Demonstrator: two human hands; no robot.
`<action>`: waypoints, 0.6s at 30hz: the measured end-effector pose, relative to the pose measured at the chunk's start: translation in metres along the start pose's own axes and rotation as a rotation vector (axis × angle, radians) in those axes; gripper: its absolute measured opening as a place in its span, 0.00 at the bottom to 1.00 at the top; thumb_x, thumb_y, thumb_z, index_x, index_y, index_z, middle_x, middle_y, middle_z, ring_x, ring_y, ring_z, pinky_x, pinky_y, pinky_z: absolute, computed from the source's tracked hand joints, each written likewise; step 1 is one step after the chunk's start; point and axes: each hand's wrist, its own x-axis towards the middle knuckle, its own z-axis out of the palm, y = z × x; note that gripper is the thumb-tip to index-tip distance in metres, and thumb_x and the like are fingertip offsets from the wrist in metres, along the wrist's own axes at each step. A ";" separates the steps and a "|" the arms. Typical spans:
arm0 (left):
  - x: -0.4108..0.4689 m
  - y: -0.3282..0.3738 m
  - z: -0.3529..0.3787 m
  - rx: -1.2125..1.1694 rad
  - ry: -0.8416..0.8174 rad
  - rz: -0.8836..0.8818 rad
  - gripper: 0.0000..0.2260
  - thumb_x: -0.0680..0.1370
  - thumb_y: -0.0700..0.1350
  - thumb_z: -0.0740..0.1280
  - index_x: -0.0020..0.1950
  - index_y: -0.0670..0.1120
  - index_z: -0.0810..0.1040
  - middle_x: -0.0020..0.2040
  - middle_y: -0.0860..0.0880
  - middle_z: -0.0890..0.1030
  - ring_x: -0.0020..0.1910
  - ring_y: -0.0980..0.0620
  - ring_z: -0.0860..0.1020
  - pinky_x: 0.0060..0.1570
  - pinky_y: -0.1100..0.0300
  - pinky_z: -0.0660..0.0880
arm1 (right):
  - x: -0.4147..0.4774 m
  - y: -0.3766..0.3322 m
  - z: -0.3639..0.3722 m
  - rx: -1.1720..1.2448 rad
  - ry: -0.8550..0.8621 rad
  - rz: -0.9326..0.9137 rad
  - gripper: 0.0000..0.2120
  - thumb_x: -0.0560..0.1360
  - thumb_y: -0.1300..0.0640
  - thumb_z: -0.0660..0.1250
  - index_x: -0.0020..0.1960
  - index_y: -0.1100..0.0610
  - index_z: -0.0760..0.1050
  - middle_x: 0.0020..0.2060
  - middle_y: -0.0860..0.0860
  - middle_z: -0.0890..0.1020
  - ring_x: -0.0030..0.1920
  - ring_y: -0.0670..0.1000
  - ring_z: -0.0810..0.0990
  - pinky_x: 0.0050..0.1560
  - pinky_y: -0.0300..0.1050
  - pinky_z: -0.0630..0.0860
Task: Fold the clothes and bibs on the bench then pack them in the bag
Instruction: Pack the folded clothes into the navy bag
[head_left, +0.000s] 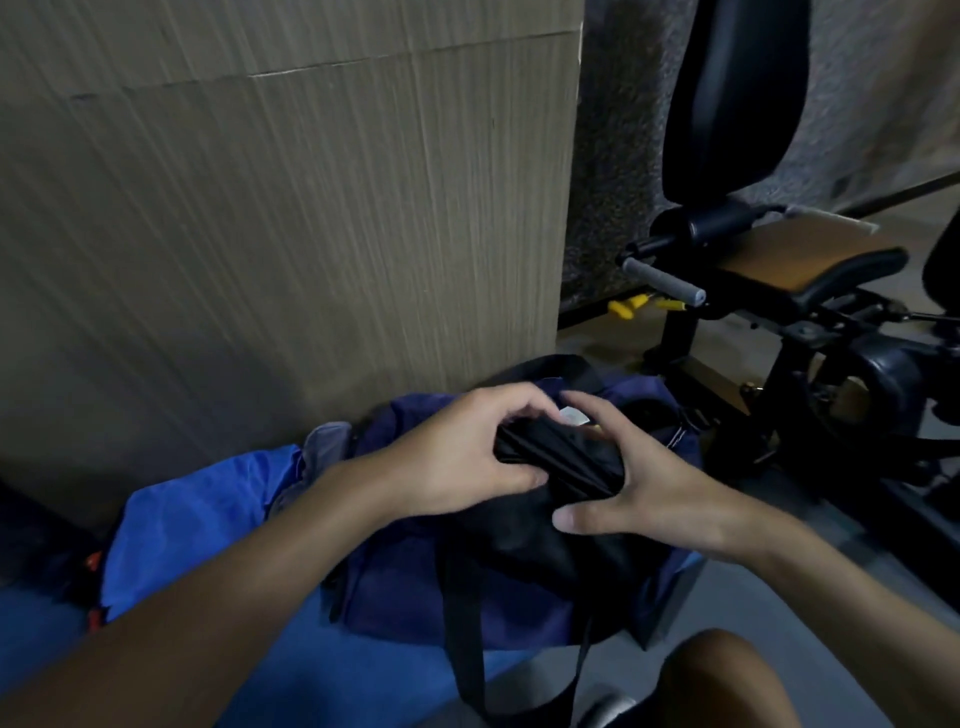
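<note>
Left of the grip, a bright blue cloth (192, 525) is lying loose, apparently waiting to be folded. The left hand (457, 457) is clamping the left end of a folded black garment (556, 457), with its fingers curled over the top and its thumb pressing in from the near side. The right hand (654, 493) is cupping the opposite end, fingers spread and bent round it and thumb splayed wide below. The bundle is hanging between both hands, directly over the navy bag (405, 587), whose dark opening is gaping just beneath the grip. This looks like the packing step. The next move is probably calling for lowering the bundle flat into the opening and keeping it squeezed so the folds are not springing apart, then releasing.
</note>
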 end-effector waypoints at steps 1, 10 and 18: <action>0.005 -0.001 0.003 -0.006 0.007 0.007 0.18 0.72 0.35 0.76 0.56 0.49 0.76 0.49 0.57 0.81 0.50 0.62 0.80 0.52 0.66 0.73 | 0.001 0.003 0.001 -0.003 0.019 -0.017 0.38 0.67 0.63 0.79 0.70 0.47 0.65 0.60 0.45 0.79 0.59 0.39 0.79 0.56 0.32 0.73; -0.001 -0.073 -0.015 0.432 0.087 -0.134 0.25 0.69 0.69 0.67 0.62 0.60 0.75 0.59 0.65 0.76 0.63 0.63 0.72 0.66 0.55 0.68 | -0.004 0.031 -0.018 -0.025 0.297 0.039 0.18 0.77 0.62 0.69 0.65 0.54 0.71 0.53 0.47 0.83 0.52 0.40 0.82 0.53 0.36 0.78; -0.007 -0.116 0.000 0.809 0.009 -0.029 0.14 0.73 0.59 0.72 0.55 0.56 0.78 0.58 0.62 0.76 0.66 0.59 0.67 0.68 0.54 0.56 | 0.007 0.037 -0.009 0.033 0.374 0.029 0.21 0.78 0.58 0.68 0.67 0.47 0.67 0.55 0.41 0.81 0.54 0.36 0.79 0.57 0.34 0.76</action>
